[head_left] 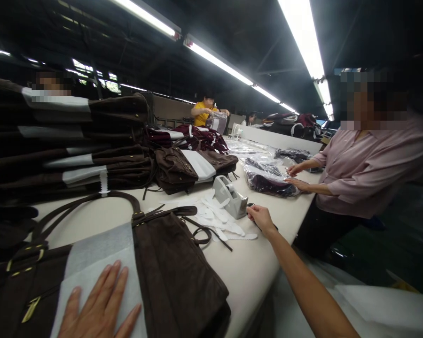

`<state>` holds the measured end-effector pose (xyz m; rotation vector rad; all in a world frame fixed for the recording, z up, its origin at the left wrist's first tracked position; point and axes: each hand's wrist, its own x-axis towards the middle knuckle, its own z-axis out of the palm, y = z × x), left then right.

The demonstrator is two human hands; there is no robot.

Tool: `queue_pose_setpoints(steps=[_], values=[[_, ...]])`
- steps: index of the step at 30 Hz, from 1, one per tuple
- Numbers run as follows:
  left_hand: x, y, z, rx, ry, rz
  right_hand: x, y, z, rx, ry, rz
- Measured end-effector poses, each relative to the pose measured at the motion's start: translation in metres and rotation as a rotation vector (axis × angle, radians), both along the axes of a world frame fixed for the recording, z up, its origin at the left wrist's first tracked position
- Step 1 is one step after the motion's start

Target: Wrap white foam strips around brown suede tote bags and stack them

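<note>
Pressing flat at 7 o'clock, the left hand [98, 303] lay open, fingers spread, on the wide white paper band [100, 251] across a lg dark-brown, soft-looking handbag [178, 267], prob. to stop the paper slipping. That bag sat nearest the wearer on the cream tabletop [248, 258], 6 to 8 o'clock, its curved brown handles [125, 197] up w/ a toothed white strip [103, 180] round them. Right hand [262, 218], 4 o'clock, was closed round a slim dark item, too small to ID, right by the grey plastic tape dispenser [238, 206]; whether it pinched tape too, can't tell. Dispenser prob. stood there for easy reach, ditto the loose white scalloped paper strips [215, 218] at 6 o'clock. Stacked brown banded bags [123, 145] at 9 to 10 o'clock lay flat, presumably to save space. Containers: the handbag's contents weren't visible; the dispenser held a roll; clear plastic packaging [271, 183] at 3 o'clock held dark folded goods, a co-worker's hands [301, 183] resting on it.
</note>
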<state>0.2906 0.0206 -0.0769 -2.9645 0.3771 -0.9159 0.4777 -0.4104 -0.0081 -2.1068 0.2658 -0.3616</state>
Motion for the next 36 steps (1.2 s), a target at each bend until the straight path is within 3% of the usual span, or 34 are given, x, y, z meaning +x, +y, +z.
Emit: queue_pose_setpoints(steps=[4, 8, 11, 17, 22, 27, 31, 36], values=[[-0.018, -0.011, 0.030, -0.031, 0.243, 0.095, -0.023, 0.003, 0.000, -0.135, 0.032, -0.093], [-0.024, -0.022, 0.059, -0.147, 0.457, 0.170, -0.047, 0.017, 0.013, -0.130, -0.068, -0.097], [-0.023, -0.025, 0.064, -0.226, 0.493, 0.212, -0.071, 0.055, 0.033, 0.033, -0.108, 0.063], [-0.027, -0.025, 0.060, -0.273, 0.466, 0.177, -0.114, 0.178, 0.059, 0.283, 0.033, 0.582], [-0.027, -0.017, 0.061, -0.284, 0.475, 0.087, -0.111, 0.261, 0.053, 0.419, 0.194, 0.732], [-0.030, -0.010, 0.066, -0.330, 0.518, 0.036, -0.099, 0.318, 0.035, 0.577, 0.282, 0.647], [-0.031, -0.007, 0.070, -0.367, 0.548, 0.018, -0.094, 0.335, 0.017, 0.575, 0.301, 0.581], [-0.028, -0.006, 0.063, -0.376, 0.507, -0.012, -0.092, 0.337, 0.005, 0.571, 0.327, 0.536]])
